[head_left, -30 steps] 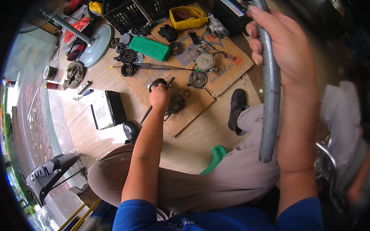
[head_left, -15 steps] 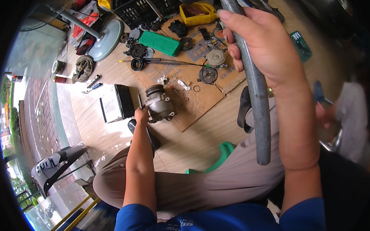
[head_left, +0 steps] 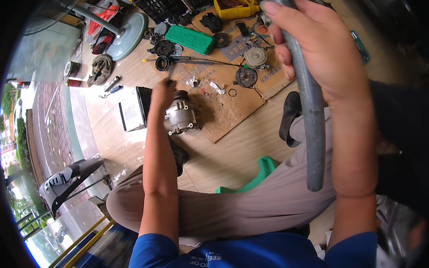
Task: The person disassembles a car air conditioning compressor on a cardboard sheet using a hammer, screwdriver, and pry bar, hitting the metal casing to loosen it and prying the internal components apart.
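My right hand (head_left: pixel 319 47) is raised at the upper right and wrapped round the grey metal handle of a hammer (head_left: pixel 313 124). The hammer's head lies beyond the top edge. My left hand (head_left: pixel 162 94) is closed round a thin dark metal rod (head_left: pixel 169 73) that points up and away; its exact kind I cannot make out. Just right of this hand, a silver compressor (head_left: pixel 182 117) with a dark pulley end rests on the floor beside a cardboard sheet (head_left: pixel 230 113). My left forearm passes close to it.
Loose round parts, a green case (head_left: pixel 190 39) and a yellow cut-open container (head_left: pixel 237 6) lie on or by the cardboard. A white-and-black box (head_left: pixel 134 111) stands left of my left hand. A fan base (head_left: pixel 128 37) is farther back. Green plastic (head_left: pixel 255 176) lies by my legs.
My left hand has lifted the rod from beside the compressor and moved it farther away. My right hand still grips the hammer, whose head has passed out of view.
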{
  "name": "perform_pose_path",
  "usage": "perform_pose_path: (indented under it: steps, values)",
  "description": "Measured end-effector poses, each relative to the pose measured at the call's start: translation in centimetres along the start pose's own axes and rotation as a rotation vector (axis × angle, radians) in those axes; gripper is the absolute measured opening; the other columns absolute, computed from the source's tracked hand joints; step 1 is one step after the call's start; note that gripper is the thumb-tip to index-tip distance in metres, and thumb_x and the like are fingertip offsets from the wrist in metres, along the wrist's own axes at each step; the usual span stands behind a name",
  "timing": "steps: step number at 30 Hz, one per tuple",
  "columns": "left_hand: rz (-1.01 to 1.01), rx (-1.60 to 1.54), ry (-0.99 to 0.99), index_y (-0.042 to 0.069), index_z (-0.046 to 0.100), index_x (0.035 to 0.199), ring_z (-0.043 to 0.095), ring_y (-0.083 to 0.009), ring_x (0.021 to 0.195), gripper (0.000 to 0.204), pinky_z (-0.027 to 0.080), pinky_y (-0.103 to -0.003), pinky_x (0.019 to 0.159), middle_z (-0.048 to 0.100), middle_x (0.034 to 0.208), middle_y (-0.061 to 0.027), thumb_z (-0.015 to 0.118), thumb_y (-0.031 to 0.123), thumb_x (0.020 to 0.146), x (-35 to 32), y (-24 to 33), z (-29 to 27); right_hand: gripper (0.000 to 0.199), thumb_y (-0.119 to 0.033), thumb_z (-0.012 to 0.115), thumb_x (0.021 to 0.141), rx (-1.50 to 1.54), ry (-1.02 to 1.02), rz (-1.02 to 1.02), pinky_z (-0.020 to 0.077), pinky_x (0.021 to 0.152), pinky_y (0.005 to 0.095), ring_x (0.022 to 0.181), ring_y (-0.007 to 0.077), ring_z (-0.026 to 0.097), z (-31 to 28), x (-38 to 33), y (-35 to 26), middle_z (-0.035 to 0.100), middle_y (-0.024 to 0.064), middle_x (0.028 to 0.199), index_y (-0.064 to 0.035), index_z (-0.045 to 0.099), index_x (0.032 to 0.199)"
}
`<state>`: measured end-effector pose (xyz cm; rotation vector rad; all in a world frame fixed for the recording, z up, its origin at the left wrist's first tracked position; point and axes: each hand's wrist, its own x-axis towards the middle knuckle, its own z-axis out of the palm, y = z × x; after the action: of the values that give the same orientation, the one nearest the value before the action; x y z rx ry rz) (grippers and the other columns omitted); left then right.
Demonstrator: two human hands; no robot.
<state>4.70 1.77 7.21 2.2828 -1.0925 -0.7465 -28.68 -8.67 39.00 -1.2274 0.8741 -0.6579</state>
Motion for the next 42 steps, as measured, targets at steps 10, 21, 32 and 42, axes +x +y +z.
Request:
perform_pose_path:
  steps: [10,21,32,42]
  values:
    - [0.335,0.194,-0.038,0.005,0.056,0.103,0.062,-0.0426,0.089,0.020,0.049,-0.050,0.078,0.065,0.089,-0.0253,0.048,0.005,0.084,-1.7,7.8,11.6,0.025,-0.023,0.059,0.093,-0.099,0.139,-0.037,0.0398,0.039,0.0193,0.051,0.0050,0.049,-2.7,0.0,2.8,0.053,0.0010,0.071,-0.0010,0.053,0.103]
    - [0.410,0.265,-0.098,0.009,0.057,0.107,0.063,-0.0404,0.091,0.026,0.048,-0.049,0.079,0.066,0.093,-0.0213,0.050,0.010,0.082,0.4,4.5,12.8,0.021,-0.021,0.057,0.094,-0.106,0.173,0.047,0.0406,0.037,0.0198,0.048,0.0047,0.048,-2.9,-0.7,6.3,0.052,0.0008,0.071,-0.0034,0.052,0.104]
    - [0.347,0.266,-0.115,0.011,0.064,0.100,0.065,-0.0363,0.091,0.021,0.051,-0.048,0.078,0.068,0.093,-0.0185,0.051,0.017,0.084,1.3,4.9,12.7,0.015,-0.018,0.060,0.092,-0.121,0.185,0.194,0.0410,0.039,0.0226,0.048,0.0063,0.049,0.1,-2.9,16.1,0.049,-0.0015,0.066,-0.0064,0.051,0.091]
    - [0.378,0.249,-0.002,0.007,0.061,0.089,0.065,-0.0381,0.082,0.014,0.052,-0.047,0.073,0.067,0.087,-0.0203,0.051,0.014,0.083,1.6,3.9,13.4,0.018,-0.020,0.057,0.093,0.321,0.393,0.271,0.0422,0.040,0.0289,0.050,0.0130,0.050,-1.2,0.4,21.0,0.050,0.0042,0.068,-0.0056,0.047,0.088]
